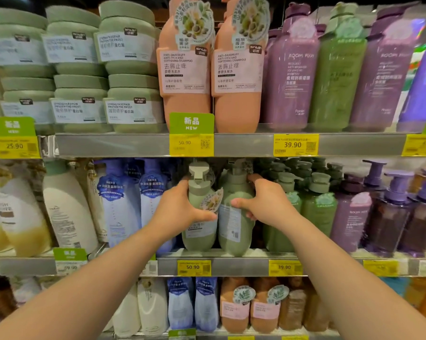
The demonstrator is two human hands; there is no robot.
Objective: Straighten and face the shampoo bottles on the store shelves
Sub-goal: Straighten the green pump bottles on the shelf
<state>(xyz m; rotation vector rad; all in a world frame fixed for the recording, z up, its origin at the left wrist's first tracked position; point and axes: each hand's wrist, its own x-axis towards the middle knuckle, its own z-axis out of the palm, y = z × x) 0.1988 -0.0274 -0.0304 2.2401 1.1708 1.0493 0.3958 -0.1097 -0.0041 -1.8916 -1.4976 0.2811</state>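
2 green pump bottles, upright, touching.

Both bare forearms reach forward and upward, converging toward the middle. Left hand: palm faces right, fingers curl round the far side of the left green pump bottle, thumb lies across its front. Right hand: palm faces left, fingers wrap behind the shoulder of the right green pump bottle, thumb presses its front. The two hands sit at about the same height, near each other, thumbs apart, wrists roughly straight.
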